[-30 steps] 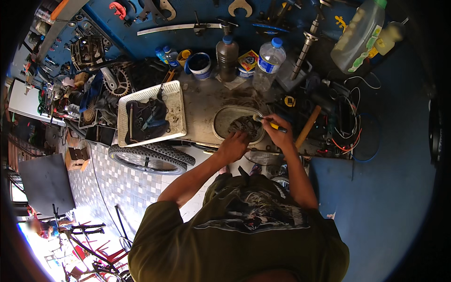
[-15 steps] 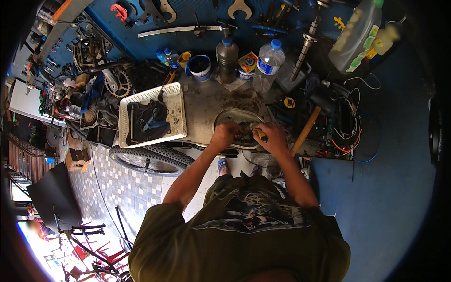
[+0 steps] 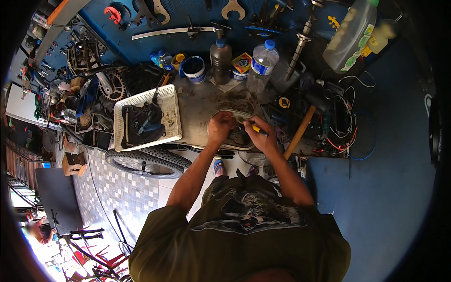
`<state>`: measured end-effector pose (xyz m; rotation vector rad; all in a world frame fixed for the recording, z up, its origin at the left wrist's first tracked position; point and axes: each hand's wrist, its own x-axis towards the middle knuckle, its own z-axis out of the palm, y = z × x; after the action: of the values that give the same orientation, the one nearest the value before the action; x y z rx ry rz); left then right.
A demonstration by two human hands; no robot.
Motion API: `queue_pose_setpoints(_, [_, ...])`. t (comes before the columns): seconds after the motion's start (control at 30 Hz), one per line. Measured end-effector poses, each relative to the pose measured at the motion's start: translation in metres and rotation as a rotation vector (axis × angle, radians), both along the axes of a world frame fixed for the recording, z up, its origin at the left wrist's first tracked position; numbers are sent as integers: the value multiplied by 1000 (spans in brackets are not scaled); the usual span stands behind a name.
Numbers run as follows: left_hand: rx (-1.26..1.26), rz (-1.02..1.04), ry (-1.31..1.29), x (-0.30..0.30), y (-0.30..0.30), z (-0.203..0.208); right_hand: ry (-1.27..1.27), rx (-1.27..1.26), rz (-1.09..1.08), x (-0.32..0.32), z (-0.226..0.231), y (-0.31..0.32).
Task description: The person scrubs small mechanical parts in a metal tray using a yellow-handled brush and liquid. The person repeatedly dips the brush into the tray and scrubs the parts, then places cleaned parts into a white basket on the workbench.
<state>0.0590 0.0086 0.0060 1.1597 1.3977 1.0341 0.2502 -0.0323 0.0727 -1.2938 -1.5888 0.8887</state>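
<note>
Likely a scrubbing step: right hand [image 3: 267, 142] closes around a yellow-and-black-handled tool [image 3: 257, 129] over the oval tray [image 3: 240, 113], left hand [image 3: 221, 128] curls beside it, can't tell holding what; next move probably calls for controlled strokes.

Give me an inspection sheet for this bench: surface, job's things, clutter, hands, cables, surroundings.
Surface: workbench stained and grimy.
Job's things: oval tray below the hands, its dark contents unclear; yellow-and-black tool.
Clutter: white basket at left, holding dark items; clear bottle behind the tray; wooden handle at right.
Hands: left hand over the tray's left side, its grip unclear; right hand grips the tool.
Cables: white cable and orange cable, loose at right.
Surroundings: blue wall with hanging tools; bicycle tyres near the bench front.
</note>
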Motion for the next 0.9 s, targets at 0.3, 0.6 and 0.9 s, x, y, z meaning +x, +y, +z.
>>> queue_pose_setpoints(0.3, [180,49,235,12,0,10,-216,173,-22,-7,8,1])
queue_pose_setpoints(0.6, [176,47,212,14,-1,8,-138,118,-64,-11,11,-1])
queue_pose_setpoints(0.9, [-212,75,-524,7,1,1,-61,-337,-101,20,-26,11])
